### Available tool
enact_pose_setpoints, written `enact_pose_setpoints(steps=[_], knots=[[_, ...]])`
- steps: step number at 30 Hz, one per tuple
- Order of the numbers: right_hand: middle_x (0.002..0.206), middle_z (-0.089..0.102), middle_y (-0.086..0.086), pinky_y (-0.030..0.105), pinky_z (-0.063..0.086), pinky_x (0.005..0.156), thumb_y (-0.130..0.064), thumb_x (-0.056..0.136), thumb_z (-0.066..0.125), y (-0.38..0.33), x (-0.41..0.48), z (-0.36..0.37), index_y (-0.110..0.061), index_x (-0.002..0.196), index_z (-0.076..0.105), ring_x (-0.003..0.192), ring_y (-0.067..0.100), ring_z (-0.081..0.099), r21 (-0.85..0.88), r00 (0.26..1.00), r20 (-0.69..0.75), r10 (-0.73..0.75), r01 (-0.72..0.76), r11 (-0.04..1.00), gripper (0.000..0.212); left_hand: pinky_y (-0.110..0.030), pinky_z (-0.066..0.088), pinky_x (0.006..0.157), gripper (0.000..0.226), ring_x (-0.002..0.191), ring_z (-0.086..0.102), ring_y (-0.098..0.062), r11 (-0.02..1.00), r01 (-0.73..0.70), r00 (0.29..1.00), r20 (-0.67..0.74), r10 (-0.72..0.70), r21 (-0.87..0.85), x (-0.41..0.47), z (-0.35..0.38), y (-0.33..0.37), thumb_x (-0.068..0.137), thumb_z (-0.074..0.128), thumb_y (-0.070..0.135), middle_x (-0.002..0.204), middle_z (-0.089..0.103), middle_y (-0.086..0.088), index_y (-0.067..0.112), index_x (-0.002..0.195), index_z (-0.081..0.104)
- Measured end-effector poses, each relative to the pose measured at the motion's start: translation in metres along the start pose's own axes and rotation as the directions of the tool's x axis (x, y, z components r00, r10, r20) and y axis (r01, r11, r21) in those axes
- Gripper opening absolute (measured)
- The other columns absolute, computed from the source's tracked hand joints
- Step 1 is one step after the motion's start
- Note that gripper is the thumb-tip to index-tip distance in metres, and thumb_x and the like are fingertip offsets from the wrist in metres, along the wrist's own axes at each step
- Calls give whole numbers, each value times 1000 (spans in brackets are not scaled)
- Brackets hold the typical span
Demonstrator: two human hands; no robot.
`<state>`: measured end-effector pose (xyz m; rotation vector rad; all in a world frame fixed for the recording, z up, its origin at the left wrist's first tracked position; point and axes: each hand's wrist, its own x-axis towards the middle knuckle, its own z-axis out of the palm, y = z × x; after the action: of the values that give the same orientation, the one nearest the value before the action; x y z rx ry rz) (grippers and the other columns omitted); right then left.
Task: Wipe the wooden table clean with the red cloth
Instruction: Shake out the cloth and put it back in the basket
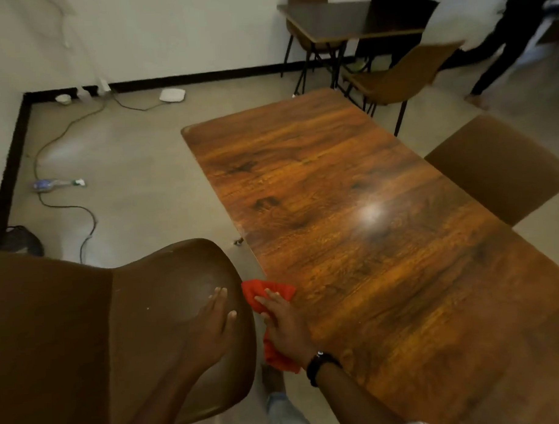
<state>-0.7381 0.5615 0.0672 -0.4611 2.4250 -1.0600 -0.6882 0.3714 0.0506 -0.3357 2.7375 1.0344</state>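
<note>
In the head view, a wooden table (367,215) with a glossy, strongly grained top is seen running from the lower right toward the upper middle, a bright reflection of light lying on its surface. At the table's near left edge the red cloth (264,293) is pressed flat under the right hand (283,322), whose fingers are laid out straight and slightly spread on top of the fabric; part of the cloth shows beyond the fingertips and another part hangs out below the palm, over the table's edge. A dark wristband (320,366) is worn on that wrist. The left hand (214,325) is rested flat, fingers extended and close together, on the back of a brown chair (167,295) that stands just beside the table's left side; nothing is gripped by it. A second brown chair (498,166) is set against the table's right side, and a third chair (403,77) is seen past the far end, near another dark table (338,22). On the grey floor (137,172) to the left, a cable (52,140) is trailed from the wall, a plastic bottle (57,184) lies on its side, and a white flat device (172,95) sits by the black skirting. The blurred legs of another person (500,52) are seen at the upper right.
</note>
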Motion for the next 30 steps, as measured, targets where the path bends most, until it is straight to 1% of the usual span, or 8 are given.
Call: enact_pose_setpoints(steps=[2,5,10,14,17,20,24,30], knots=[[151,40,0,18,28,115,-21,102,45,-23,-10,5,-26,142,46,139,16,38,199,997,61,46,-58,978,40,-27,16,118,56,145,23,-14,990,38,998,-47,-45,-135,-18,-10,-8,101,47,28,159,26,-9,12,151,29],[142,50,-2,37,44,109,-30,98,54,-61,-26,18,-36,137,49,125,16,53,487,977,190,97,-179,855,39,-18,21,109,48,136,34,-9,937,120,979,-116,-166,-328,-53,-31,-19,100,52,25,152,40,-8,13,145,41],[132,63,6,44,51,100,-36,88,69,-110,-44,53,-32,136,52,117,27,63,742,927,374,6,-304,597,51,-23,33,106,43,131,47,-17,757,274,910,-95,-404,-593,-105,-71,-42,100,52,24,142,51,-5,8,140,49],[132,62,11,41,54,86,-44,85,71,-144,-51,83,-34,139,49,117,33,62,743,866,499,-49,-397,539,59,-8,47,67,16,86,64,3,571,203,904,-71,-421,-795,-150,-112,-58,99,55,20,92,74,17,28,108,65],[133,60,15,44,53,94,-40,89,67,-165,-55,99,-34,136,52,121,36,58,724,802,580,-140,-430,540,50,-25,51,75,16,85,66,-6,478,183,889,-63,-453,-859,-177,-133,-69,95,61,23,95,75,6,23,109,69],[129,63,15,38,56,79,-39,87,70,-183,-51,106,-34,136,51,113,35,64,666,743,648,-164,-449,596,53,-22,56,68,12,77,68,-11,416,90,856,-143,-496,-905,-196,-150,-74,90,67,13,85,75,-3,10,101,70],[129,64,13,42,56,85,-29,86,72,-199,-33,108,-26,139,47,114,36,63,578,673,712,-199,-402,710,58,-22,53,65,14,72,66,-13,509,95,778,-256,-574,-855,-213,-166,-79,80,79,15,79,72,-12,11,91,72],[127,66,-4,30,56,89,-34,81,76,-219,-7,115,-30,135,51,116,17,64,428,618,744,-252,-151,891,59,-25,51,62,26,62,64,-10,622,120,650,-412,-638,-774,-218,-180,-67,77,82,16,64,67,-2,19,98,68]])
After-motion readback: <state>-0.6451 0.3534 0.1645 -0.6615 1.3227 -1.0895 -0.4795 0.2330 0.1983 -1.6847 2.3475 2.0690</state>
